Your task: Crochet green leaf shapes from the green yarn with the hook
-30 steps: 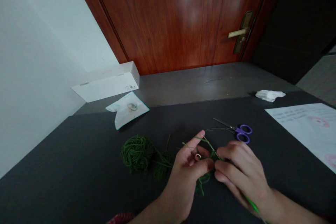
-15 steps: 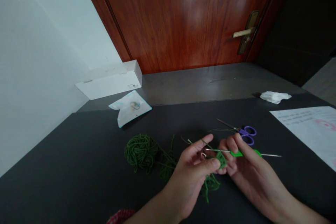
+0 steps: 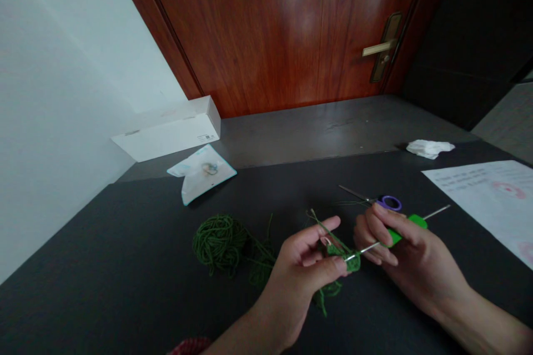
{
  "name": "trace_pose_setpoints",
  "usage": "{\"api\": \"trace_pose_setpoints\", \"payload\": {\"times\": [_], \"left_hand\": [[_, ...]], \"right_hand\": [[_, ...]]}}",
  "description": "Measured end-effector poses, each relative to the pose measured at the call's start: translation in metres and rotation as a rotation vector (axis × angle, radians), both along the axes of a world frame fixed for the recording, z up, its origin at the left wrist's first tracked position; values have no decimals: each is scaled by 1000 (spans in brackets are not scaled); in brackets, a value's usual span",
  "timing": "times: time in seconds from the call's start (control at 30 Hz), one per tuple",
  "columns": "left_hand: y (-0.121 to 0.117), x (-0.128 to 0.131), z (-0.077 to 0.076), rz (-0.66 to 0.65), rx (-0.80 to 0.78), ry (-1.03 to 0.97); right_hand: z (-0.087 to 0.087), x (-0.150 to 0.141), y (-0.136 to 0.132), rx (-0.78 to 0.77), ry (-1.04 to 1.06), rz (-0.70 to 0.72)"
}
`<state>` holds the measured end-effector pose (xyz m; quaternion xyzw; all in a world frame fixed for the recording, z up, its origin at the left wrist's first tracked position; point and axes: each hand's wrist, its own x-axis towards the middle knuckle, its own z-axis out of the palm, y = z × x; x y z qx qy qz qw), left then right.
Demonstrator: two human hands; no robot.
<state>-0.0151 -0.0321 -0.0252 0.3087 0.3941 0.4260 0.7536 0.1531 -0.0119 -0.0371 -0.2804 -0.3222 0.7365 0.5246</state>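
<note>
My left hand pinches a small piece of green crochet work between thumb and fingers, and a strand of yarn runs over its raised index finger. My right hand is closed round the green grip of a double-ended crochet hook. The hook's left metal end lies at the crochet work; its other end points up to the right. Left of my hands a ball of green yarn rests on the table, with loose strands trailing toward the work. More green yarn hangs below my left hand.
Purple-handled scissors lie just behind my right hand, partly covered by it. A printed sheet is at the right, with a crumpled white tissue behind it. A plastic packet and a white box stand at the back left.
My right hand has turned palm-up, bringing the hook's green grip into view. Since half a second ago, the hook has tilted, its right end rising and its left end lowering onto the crochet work.
</note>
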Motion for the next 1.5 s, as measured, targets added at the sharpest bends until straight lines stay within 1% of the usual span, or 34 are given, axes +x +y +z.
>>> {"api": "trace_pose_setpoints", "payload": {"times": [0.13,0.37,0.5,0.6,0.7,0.77,0.83,0.97,1.0,1.07,1.17,1.27,1.33,1.43,1.5], "left_hand": [[-1,0,0,9,1,1],[1,-1,3,-13,0,41],[2,-3,1,-11,21,85],[0,-3,-1,-3,46,132],[-1,-3,-3,24,63,172],[0,-3,-4,52,84,200],[1,-2,-6,99,113,241],[3,1,-8,184,198,345],[2,1,-9,195,225,366],[0,2,-8,203,269,381],[-2,0,-6,180,281,348],[-1,-3,-2,145,245,264],[0,-6,1,102,199,187],[3,-10,4,11,131,81],[4,-13,7,-38,119,57]], "right_hand": [[5,4,1,86,-117,-48],[5,9,0,166,-207,-101],[5,10,-2,222,-267,-155],[4,11,-6,290,-353,-200],[2,12,-14,392,-461,-241],[1,12,-19,508,-544,-256],[0,12,-23,666,-647,-257],[-3,8,-27,990,-913,-214],[-4,6,-27,1056,-968,-217],[-8,1,-28,1182,-1039,-267],[-13,-5,-27,1368,-1124,-353],[-13,-5,-25,1517,-1170,-418],[-11,-3,-23,1589,-1175,-450],[-7,2,-20,1653,-1191,-480],[-4,5,-21,1716,-1194,-456]]}}
